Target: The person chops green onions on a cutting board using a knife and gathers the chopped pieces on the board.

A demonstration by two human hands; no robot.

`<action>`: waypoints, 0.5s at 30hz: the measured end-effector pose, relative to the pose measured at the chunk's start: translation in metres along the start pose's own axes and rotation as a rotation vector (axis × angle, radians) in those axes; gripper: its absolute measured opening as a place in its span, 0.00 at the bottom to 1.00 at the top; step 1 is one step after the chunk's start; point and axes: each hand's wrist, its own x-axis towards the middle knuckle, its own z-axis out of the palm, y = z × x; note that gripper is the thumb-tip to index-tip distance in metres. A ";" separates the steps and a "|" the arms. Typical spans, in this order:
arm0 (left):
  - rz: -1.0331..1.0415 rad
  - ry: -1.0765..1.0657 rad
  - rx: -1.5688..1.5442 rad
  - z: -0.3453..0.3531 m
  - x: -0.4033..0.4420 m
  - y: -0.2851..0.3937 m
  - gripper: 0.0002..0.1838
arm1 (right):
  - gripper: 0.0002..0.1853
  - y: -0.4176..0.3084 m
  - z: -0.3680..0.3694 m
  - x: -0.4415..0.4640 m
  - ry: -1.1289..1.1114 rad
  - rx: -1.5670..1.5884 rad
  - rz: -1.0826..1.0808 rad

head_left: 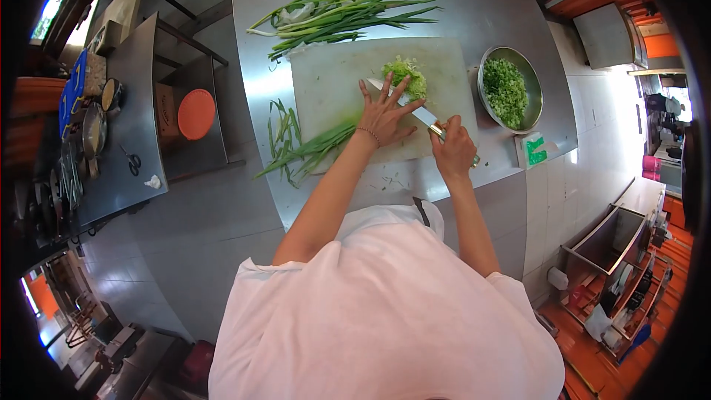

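Note:
On a white cutting board (pixel 333 78) lies a heap of chopped green onion (pixel 406 76). My left hand (pixel 386 113) has its fingers spread over the blade of a knife (pixel 424 115), beside the heap. The knife's handle is in my right hand (pixel 453 147), whose fingers are wrapped round it. Below and left of my left hand, long green onion leaves (pixel 318 150) lie across the board's lower left part. Whether my left palm touches the blade or the leaves cannot be made out.
Whole green onions (pixel 348 15) lie beyond the board on the steel table (pixel 259 0). A metal bowl (pixel 539 100) of chopped greens stands right of the board, with a green and white box (pixel 535 150) below it. Another steel table (pixel 137 130) is at left, near a red stool (pixel 196 114).

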 end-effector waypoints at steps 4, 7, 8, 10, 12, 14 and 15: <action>-0.060 -0.091 0.042 -0.003 0.006 -0.005 0.40 | 0.19 0.013 -0.013 -0.014 0.010 -0.001 0.044; -0.095 -0.148 0.075 -0.001 0.012 -0.009 0.43 | 0.19 0.022 -0.029 -0.024 0.029 -0.036 0.089; -0.096 -0.142 0.074 0.001 0.013 -0.009 0.43 | 0.19 0.028 -0.034 -0.029 0.039 -0.033 0.098; -0.096 -0.125 0.081 0.001 0.019 -0.011 0.43 | 0.19 0.040 -0.044 -0.034 0.065 -0.023 0.114; -0.104 -0.062 0.095 0.000 0.024 -0.013 0.44 | 0.19 0.053 -0.053 -0.037 0.040 -0.027 0.242; -0.121 -0.022 0.081 -0.001 0.024 -0.014 0.44 | 0.19 0.068 -0.054 -0.038 0.034 -0.018 0.352; -0.135 -0.011 0.062 -0.002 0.025 -0.015 0.43 | 0.19 0.065 -0.059 -0.033 -0.001 0.022 0.413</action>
